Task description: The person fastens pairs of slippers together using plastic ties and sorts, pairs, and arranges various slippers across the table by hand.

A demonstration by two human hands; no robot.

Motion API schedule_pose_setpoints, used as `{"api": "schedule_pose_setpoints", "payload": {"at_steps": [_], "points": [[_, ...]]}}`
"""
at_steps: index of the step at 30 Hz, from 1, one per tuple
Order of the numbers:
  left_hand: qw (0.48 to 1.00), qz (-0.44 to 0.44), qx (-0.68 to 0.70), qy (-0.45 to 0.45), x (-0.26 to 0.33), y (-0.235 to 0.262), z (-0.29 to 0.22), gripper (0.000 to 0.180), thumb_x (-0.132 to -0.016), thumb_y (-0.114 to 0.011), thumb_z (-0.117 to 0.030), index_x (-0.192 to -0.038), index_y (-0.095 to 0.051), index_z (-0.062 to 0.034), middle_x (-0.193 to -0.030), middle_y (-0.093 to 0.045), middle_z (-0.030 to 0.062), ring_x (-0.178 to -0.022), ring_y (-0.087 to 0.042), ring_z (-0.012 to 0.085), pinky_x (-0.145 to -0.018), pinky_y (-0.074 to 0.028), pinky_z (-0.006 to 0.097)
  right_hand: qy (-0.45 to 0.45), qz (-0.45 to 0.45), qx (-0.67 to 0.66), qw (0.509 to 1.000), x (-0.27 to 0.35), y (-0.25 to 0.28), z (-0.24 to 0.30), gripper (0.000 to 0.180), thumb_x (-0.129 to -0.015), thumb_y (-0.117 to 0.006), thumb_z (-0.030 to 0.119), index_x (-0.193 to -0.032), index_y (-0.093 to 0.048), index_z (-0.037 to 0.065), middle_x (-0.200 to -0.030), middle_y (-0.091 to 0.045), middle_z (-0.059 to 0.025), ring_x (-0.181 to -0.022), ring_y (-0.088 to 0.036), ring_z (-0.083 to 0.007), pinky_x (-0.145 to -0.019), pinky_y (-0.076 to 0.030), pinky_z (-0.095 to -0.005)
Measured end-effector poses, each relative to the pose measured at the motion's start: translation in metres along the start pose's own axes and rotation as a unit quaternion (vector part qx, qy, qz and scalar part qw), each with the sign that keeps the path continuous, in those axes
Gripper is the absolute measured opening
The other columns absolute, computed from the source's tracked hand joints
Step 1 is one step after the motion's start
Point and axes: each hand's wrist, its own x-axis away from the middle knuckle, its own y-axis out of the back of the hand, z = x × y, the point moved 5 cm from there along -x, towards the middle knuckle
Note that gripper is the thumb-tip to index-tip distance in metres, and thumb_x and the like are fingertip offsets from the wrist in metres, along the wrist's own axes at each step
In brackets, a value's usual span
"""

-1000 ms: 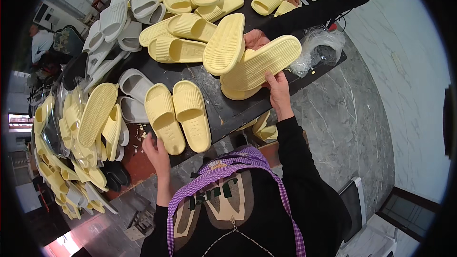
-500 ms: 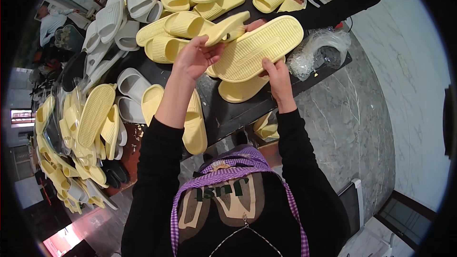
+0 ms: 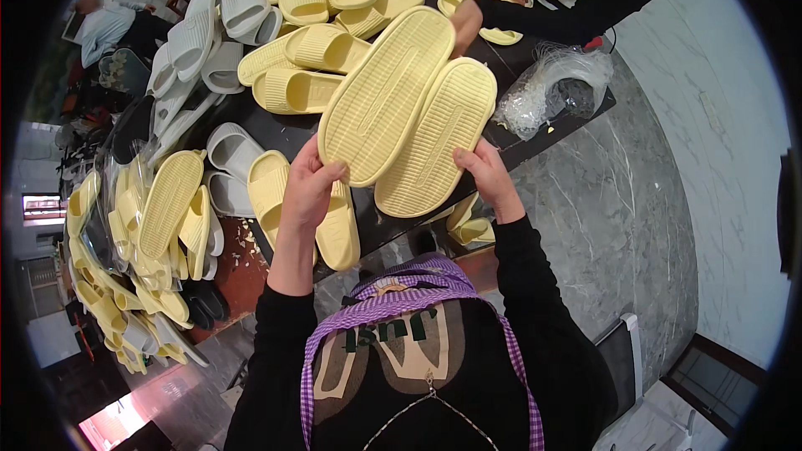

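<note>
I hold two pale yellow slippers side by side with their ribbed soles facing me, above the dark table (image 3: 535, 138). My left hand (image 3: 311, 185) grips the heel of the left slipper (image 3: 386, 92). My right hand (image 3: 487, 174) grips the heel of the right slipper (image 3: 437, 138). The two soles overlap slightly along their inner edges. Below them on the table lies another yellow pair (image 3: 269, 192), upright, partly hidden by my left forearm.
Many yellow slippers (image 3: 322, 8) and several grey ones (image 3: 219, 25) cover the far table. A heap of bagged yellow slippers (image 3: 159, 225) lies at the left. Clear plastic bags (image 3: 551, 88) sit at the table's right corner. Another person's hand (image 3: 464, 21) works across the table.
My left hand came up from the table's near edge and took one of the two slippers. The pair is now turned soles-up and held side by side, closer to me.
</note>
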Motion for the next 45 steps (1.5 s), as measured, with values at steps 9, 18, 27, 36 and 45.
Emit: {"api": "schedule_pose_setpoints", "payload": {"at_steps": [9,18,27,36,45], "points": [[1.000,-0.028,-0.003,0.004,0.030,0.016,0.008,0.050,-0.077,-0.058,0.000,-0.124,-0.042,0.0032,-0.109,-0.059,0.0090,-0.095,-0.058,0.0124,-0.083,-0.046,0.024,0.000,0.036,0.012,0.999,-0.003,-0.004,-0.005,0.034,-0.086,-0.053,0.014,-0.115,-0.050,-0.003,-0.099,-0.058,-0.0023,-0.085,-0.051,-0.0085,-0.077,-0.041,-0.0223],[0.997,-0.074,-0.011,0.001,0.041,0.029,0.009,0.050,-0.076,-0.057,0.001,-0.125,-0.042,0.0025,-0.106,-0.060,0.0074,-0.088,-0.059,0.0107,-0.075,-0.047,0.022,0.138,-0.025,0.063,0.988,-0.007,-0.002,-0.015,0.031,-0.087,-0.052,0.013,-0.114,-0.051,-0.002,-0.099,-0.060,-0.0043,-0.093,-0.054,-0.0123,-0.083,-0.042,-0.0255],[0.998,-0.067,-0.004,0.007,0.039,0.034,0.007,0.048,-0.077,-0.058,0.001,-0.123,-0.044,0.0024,-0.099,-0.061,0.0053,-0.078,-0.058,0.0083,-0.067,-0.047,0.021,-0.040,0.075,-0.014,0.996,-0.021,-0.015,-0.027,0.034,-0.088,-0.049,0.014,-0.117,-0.048,-0.004,-0.107,-0.057,-0.0056,-0.097,-0.053,-0.0121,-0.085,-0.041,-0.0248],[0.998,-0.069,0.000,0.016,0.034,0.041,0.011,0.049,-0.078,-0.059,-0.001,-0.124,-0.043,0.0028,-0.096,-0.061,0.0048,-0.076,-0.058,0.0081,-0.066,-0.047,0.020,-0.047,0.063,-0.006,0.997,-0.028,-0.011,-0.036,0.039,-0.088,-0.049,0.016,-0.120,-0.046,-0.006,-0.114,-0.055,-0.0093,-0.102,-0.052,-0.0137,-0.088,-0.040,-0.0266],[0.997,-0.067,-0.015,0.028,0.029,0.053,0.009,0.046,-0.078,-0.059,-0.002,-0.122,-0.045,0.0022,-0.093,-0.061,0.0044,-0.073,-0.058,0.0081,-0.064,-0.047,0.020,-0.054,0.070,-0.017,0.996,-0.032,-0.018,-0.037,0.042,-0.090,-0.050,0.022,-0.121,-0.044,-0.004,-0.112,-0.056,-0.0086,-0.102,-0.053,-0.0137,-0.088,-0.041,-0.0269]]}}
